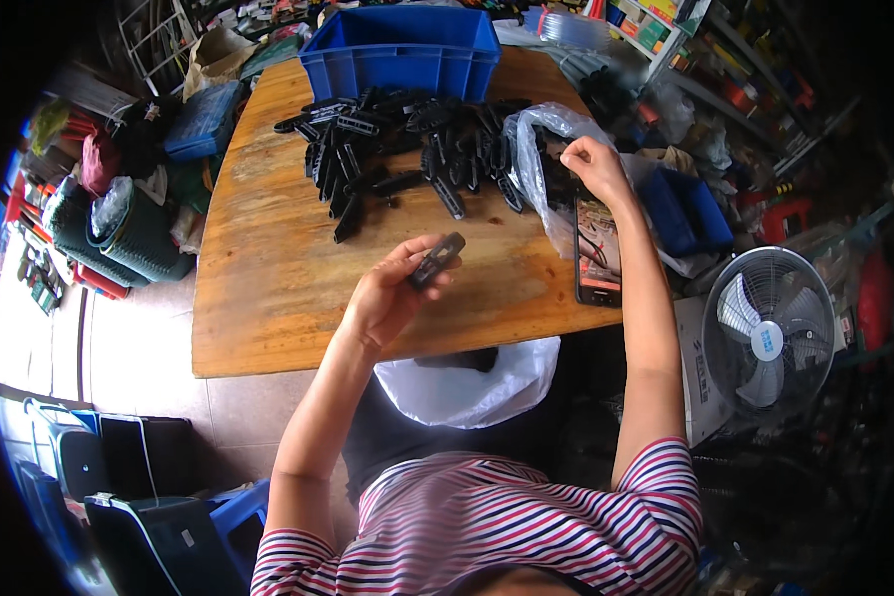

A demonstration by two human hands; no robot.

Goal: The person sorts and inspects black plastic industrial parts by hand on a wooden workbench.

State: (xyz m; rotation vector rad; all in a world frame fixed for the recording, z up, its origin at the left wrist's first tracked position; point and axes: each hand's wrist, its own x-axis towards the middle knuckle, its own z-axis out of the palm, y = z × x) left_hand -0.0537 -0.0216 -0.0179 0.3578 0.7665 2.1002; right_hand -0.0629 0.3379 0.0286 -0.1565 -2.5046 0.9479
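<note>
My left hand (379,296) grips a small black elongated plastic piece (435,262) above the near part of the wooden table (268,268). Its fingers wrap round the piece's side. Over the clear plastic bag (534,194) at the table's right, my right hand (596,169) has its fingertips pinched together. Whatever they may hold is too small to make out. Beyond my hands lies a loose heap of similar black plastic pieces (353,154), a few of them apart at its near edge.
A blue plastic crate (397,72) stands at the table's far end. A phone (598,296) with a lit screen lies by my right forearm. On my lap, below the table edge, sits an open white bag (467,392). A fan (767,338) stands to the right.
</note>
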